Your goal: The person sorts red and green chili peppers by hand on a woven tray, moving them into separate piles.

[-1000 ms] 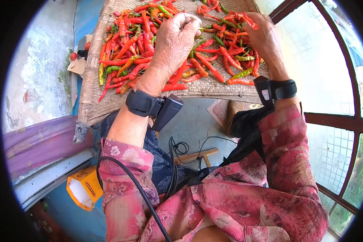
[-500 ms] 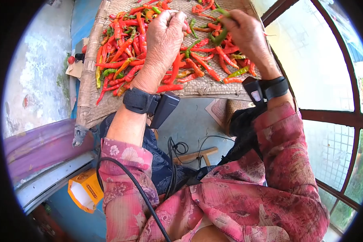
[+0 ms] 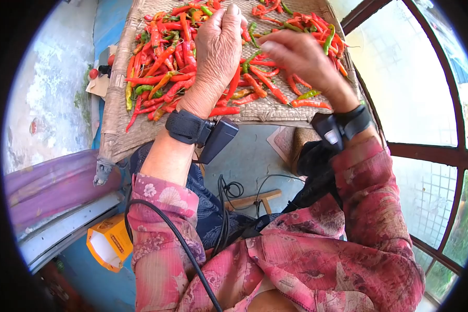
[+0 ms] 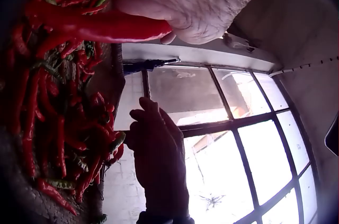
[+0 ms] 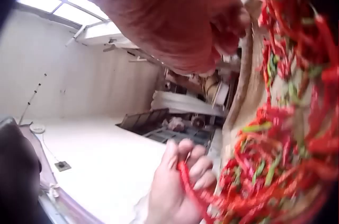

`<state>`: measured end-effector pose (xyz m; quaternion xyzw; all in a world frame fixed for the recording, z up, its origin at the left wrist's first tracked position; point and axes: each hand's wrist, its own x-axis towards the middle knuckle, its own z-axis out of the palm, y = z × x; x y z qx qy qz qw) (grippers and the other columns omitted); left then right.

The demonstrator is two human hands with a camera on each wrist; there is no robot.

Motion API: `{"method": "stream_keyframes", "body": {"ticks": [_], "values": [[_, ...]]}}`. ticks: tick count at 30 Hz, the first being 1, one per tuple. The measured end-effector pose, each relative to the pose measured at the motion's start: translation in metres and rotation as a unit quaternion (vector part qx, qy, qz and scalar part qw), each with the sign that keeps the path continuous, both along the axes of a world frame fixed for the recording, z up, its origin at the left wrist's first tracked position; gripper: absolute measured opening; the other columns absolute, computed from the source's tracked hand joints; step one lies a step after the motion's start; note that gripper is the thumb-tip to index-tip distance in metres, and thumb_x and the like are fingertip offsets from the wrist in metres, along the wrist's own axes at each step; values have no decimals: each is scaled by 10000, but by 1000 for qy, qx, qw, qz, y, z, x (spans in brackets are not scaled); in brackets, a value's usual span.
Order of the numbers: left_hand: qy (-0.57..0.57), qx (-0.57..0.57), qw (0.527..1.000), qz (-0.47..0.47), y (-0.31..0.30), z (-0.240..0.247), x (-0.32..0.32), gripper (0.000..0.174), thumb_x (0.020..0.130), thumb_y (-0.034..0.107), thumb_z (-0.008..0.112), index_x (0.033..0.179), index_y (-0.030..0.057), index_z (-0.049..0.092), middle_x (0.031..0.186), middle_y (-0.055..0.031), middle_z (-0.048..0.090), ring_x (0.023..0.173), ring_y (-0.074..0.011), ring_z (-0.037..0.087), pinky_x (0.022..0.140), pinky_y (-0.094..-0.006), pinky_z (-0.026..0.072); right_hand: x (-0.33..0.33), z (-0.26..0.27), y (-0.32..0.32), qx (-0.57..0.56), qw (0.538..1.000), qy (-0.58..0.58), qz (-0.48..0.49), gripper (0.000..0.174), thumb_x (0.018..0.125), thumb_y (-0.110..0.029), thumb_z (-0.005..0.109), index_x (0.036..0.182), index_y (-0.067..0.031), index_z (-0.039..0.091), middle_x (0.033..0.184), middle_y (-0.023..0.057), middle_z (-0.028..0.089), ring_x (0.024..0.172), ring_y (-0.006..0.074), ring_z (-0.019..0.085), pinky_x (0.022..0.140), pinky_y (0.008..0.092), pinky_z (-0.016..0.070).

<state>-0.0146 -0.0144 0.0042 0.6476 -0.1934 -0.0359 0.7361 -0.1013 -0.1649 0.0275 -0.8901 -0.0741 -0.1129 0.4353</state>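
Note:
Red and green peppers lie heaped on a woven tray, with another pile at its right. My left hand is over the left heap, curled round a red pepper; the left wrist view shows this pepper under the thumb, and the right wrist view shows it in the left fingers. My right hand, blurred, is above the tray between the left hand and the right pile. Its fingers are extended and loosely bent, with nothing visible in them; the left wrist view shows that hand too.
The woven tray's near edge faces my body. A framed window stands at the right, a wall at the left. Below are an orange box, a small wooden stool and black cables.
My right hand has let go of a green pepper and moved left from the right pile towards my left hand. A green pepper now shows on top of that pile. My left hand has barely moved.

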Motion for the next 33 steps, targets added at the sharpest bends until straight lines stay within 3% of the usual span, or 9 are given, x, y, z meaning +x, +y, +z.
{"method": "stream_keyframes", "body": {"ticks": [6, 11, 13, 19, 23, 25, 27, 31, 33], "values": [[-77, 8, 997, 14, -9, 6, -10, 263, 923, 314, 530, 869, 62, 585, 720, 6, 543, 627, -69, 487, 585, -218, 424, 5, -31, 35, 136, 986, -5, 96, 282, 851, -251, 621, 886, 27, 601, 732, 142, 645, 654, 227, 626, 616, 347, 494], [-131, 115, 982, 79, -2, 15, -9, 186, 908, 249, 569, 902, 63, 575, 714, -10, 566, 600, -87, 518, 568, -227, 450, -1, -6, 21, -149, 982, -117, -10, 240, 834, -230, 569, 745, -10, 529, 634, 199, 570, 623, 360, 601, 561, 440, 487], [23, -9, 999, 21, 1, 9, -2, 362, 950, 396, 464, 894, 57, 579, 705, 20, 509, 576, -31, 411, 491, -178, 353, 2, -5, 3, -226, 958, -153, -95, 169, 832, -221, 554, 811, -53, 536, 602, 173, 575, 578, 378, 594, 542, 463, 489], [84, -94, 991, -37, 8, 8, -3, 314, 961, 343, 442, 955, 47, 545, 707, -1, 537, 529, -43, 421, 445, -191, 346, 5, 2, -66, -402, 855, -98, -314, 286, 842, -251, 571, 1024, -32, 585, 871, 181, 634, 841, 373, 605, 733, 443, 479], [75, -103, 991, -49, 6, 7, -3, 311, 966, 330, 430, 967, 38, 538, 704, -9, 541, 527, -49, 427, 444, -195, 350, 4, -7, -29, -155, 979, 27, -132, 316, 858, -220, 602, 1114, -36, 581, 842, 129, 622, 788, 215, 609, 704, 331, 490], [74, -115, 989, -56, 1, 4, -1, 313, 969, 319, 419, 971, 26, 531, 702, -21, 548, 525, -56, 433, 442, -202, 357, 3, -32, 9, 30, 998, -40, 43, 330, 829, -322, 637, 888, 1, 599, 721, 195, 602, 701, 257, 619, 650, 375, 487], [90, -132, 984, -75, -1, 1, 2, 324, 971, 318, 412, 981, 16, 527, 705, -30, 558, 533, -62, 447, 445, -206, 368, -1, -30, 39, 43, 993, 75, 83, 313, 834, -290, 629, 850, 18, 574, 697, 192, 583, 651, 281, 601, 610, 391, 467], [47, -78, 994, -66, 4, 5, 11, 372, 963, 365, 423, 1013, 17, 542, 754, -44, 593, 591, -77, 500, 511, -221, 421, 1, -20, 34, -46, 997, -24, 65, 255, 844, -239, 596, 821, 11, 555, 671, 179, 570, 655, 337, 604, 574, 417, 468], [-143, 146, 979, 17, 12, 10, 23, 397, 944, 398, 459, 1061, 30, 552, 815, -60, 621, 700, -134, 565, 634, -281, 474, 8, -26, 14, -198, 973, -111, -46, 201, 846, -230, 586, 819, -32, 574, 670, 168, 586, 632, 359, 598, 550, 444, 481]]}}
